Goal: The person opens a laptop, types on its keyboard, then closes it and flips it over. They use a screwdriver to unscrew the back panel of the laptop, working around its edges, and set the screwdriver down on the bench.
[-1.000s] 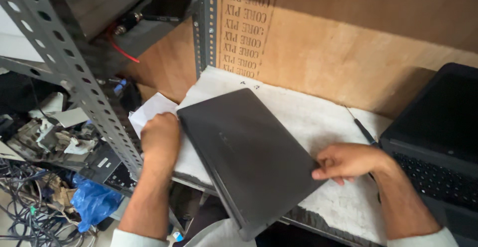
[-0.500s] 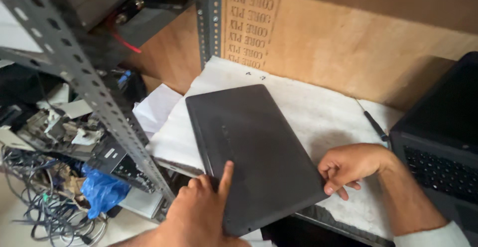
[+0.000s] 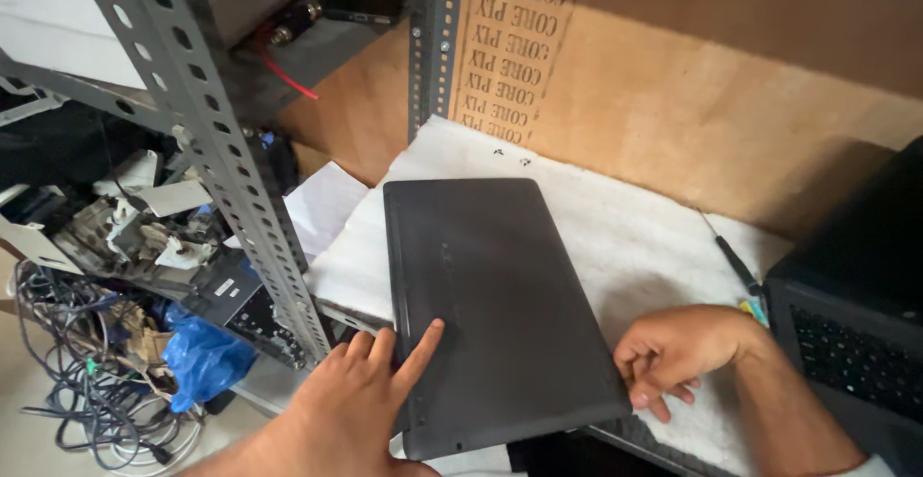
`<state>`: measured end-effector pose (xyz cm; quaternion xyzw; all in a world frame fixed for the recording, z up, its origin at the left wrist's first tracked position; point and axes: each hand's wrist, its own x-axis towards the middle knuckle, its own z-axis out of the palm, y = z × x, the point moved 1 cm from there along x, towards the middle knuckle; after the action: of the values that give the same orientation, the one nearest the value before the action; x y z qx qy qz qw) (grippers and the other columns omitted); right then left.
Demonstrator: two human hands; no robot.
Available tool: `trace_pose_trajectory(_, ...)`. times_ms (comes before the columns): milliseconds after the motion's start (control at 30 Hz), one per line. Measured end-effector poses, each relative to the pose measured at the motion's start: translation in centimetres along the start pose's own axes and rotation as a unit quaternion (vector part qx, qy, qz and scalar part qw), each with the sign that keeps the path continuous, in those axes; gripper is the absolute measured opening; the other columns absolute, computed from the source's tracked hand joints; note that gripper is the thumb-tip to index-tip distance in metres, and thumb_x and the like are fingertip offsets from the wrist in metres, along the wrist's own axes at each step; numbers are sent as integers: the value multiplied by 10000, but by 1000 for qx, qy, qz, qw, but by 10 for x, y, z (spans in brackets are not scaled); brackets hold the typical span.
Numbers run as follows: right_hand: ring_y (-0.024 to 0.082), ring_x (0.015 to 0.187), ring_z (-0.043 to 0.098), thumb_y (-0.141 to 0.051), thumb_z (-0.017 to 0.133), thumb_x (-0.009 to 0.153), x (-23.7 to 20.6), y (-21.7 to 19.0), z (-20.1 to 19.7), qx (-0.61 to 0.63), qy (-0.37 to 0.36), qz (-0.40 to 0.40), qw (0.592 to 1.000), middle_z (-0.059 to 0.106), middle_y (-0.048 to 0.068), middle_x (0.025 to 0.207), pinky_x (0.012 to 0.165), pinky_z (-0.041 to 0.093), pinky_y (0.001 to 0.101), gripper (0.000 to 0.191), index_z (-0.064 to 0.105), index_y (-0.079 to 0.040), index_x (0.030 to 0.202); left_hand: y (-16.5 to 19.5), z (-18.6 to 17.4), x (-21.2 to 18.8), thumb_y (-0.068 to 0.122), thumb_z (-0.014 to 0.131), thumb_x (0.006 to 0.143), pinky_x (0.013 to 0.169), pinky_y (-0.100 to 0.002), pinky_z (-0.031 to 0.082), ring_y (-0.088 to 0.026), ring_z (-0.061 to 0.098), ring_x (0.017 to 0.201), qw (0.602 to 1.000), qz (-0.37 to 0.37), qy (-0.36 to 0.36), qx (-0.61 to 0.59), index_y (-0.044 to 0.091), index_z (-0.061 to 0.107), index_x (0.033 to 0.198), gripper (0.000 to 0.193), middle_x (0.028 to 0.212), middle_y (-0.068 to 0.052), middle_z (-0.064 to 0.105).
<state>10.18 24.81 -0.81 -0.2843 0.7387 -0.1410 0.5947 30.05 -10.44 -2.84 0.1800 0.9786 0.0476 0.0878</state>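
A closed dark grey laptop (image 3: pixel 500 309) lies on a white foam sheet (image 3: pixel 615 217). The left hand (image 3: pixel 361 395) rests fingertips on its near left edge; the right hand (image 3: pixel 673 352) touches its right edge, fingers curled. A screwdriver (image 3: pixel 735 265) lies beside an open laptop (image 3: pixel 856 333).

The closed laptop (image 3: pixel 495 304) has a matt dark-grey plastic shell, smooth. It lies on a white, rough, foam-like sheet (image 3: pixel 625 237). Behind stand a bare wooden board (image 3: pixel 711 92) and a painted grey metal upright (image 3: pixel 221 150).

The left hand (image 3: pixel 361 395) lies flat, fingers stretched forward and slightly spread; the right hand (image 3: pixel 673 352) seems loosely curled, fingertips tucked downward.
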Motion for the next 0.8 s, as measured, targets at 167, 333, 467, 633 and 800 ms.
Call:
trace_pose_trajectory(167,77,565,646,-246,752,930,3,-6,7,4,-14,-20,1000,790,47,847,477,446,229,256,711,-16,1035,-4,-6,-5,614,835,704,935,-480,421,-417,505,1138,999,2,30,-25,-18,160,1595,1284,1212,-221,522)
trace_pose_trajectory(333,81,551,640,-220,724,932,15,-19,15,20,-39,-56,997,788,48,893,450,439,232,315,666,-7,1157,-18,-18,-16,524,779,778,1004,-434,346,-306,458,1181,996,-82,-32,10,65,249,1599,1080,1290,-98,518)
trace_pose_trajectory(467,84,551,648,-218,711,957,18,-31,18,25,-44,-83,995,788,51,921,440,439,232,344,642,7,1208,-22,-23,-14,558,797,721,1075,-548,270,-344,434,1254,990,-77,59,105,89,359,1546,1045,1303,-94,529)
trace_pose_trajectory(633,83,529,653,-240,706,967,19,-38,22,27,-42,-85,995,785,52,890,412,422,226,345,640,-4,1209,-29,-23,-10,485,803,737,1148,-668,107,-400,262,1492,972,-130,34,195,177,363,1584,1003,1417,-94,471)
trace_pose_trajectory(800,89,525,658,-257,696,975,20,-37,24,42,-34,-81,995,787,56,870,403,417,228,348,653,-5,1210,-43,-27,-7,455,775,643,1133,-699,92,-384,278,1498,949,-148,119,252,277,452,1519,950,1493,-49,463)
